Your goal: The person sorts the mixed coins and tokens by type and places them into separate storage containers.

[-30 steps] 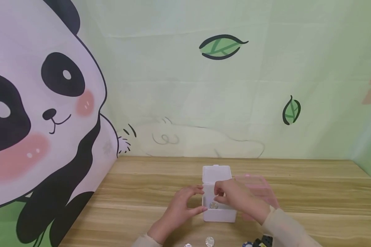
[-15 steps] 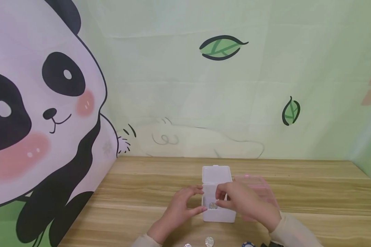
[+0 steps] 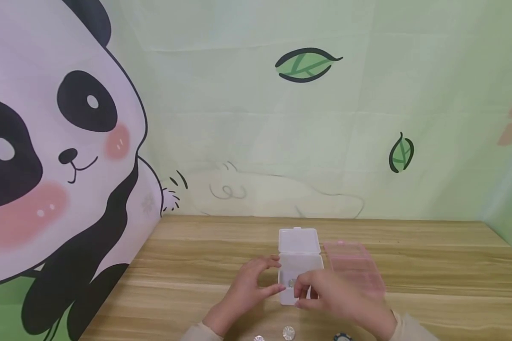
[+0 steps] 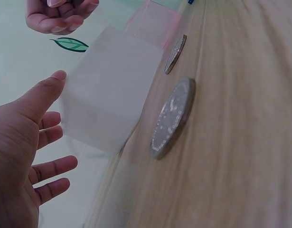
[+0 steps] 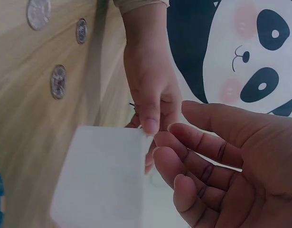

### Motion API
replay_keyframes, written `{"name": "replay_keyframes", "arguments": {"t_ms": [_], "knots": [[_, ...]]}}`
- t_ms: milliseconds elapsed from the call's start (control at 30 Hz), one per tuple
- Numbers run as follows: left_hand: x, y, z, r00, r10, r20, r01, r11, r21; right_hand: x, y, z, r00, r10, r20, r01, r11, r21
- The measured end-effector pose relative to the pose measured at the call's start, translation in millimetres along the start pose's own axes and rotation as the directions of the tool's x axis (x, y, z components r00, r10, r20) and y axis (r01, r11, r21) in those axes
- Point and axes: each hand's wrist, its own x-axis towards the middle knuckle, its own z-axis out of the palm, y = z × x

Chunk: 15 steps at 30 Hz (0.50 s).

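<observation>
- Box (image 3: 287,298) of white colour stands on the wooden table (image 3: 205,241), with its lid (image 3: 299,240) folded back, away from the person.
- Inside this box I see 1 shiny coin (image 3: 292,283), partly hidden by the right hand (image 3: 330,296).
- The left hand (image 3: 251,282) is at the box's left side; the thumb touches its edge and the other fingers are spread wide.
- The right hand hangs over the front part of the box, fingers loosely bent, with a narrow gap between thumb and fingertips.
- On the table, nearer to the person, lie 3 coins (image 5: 59,81) and 1 blue-white chip (image 3: 342,337).
- A pink see-through case (image 3: 358,265) lies just beside the box, on its right.
- Behind, I see a green backdrop (image 3: 256,118) with a big panda (image 3: 89,156).
</observation>
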Motion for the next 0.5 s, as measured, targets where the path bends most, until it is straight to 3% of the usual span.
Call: {"name": "replay_keyframes", "arguments": {"t_ms": [500], "knots": [[0.6, 0.8, 0.4, 1.000, 0.012, -0.012, -0.012, 1.000, 0.017, -17, 3, 18, 0.999, 0.007, 0.038, -0.009, 0.998, 0.069]]}}
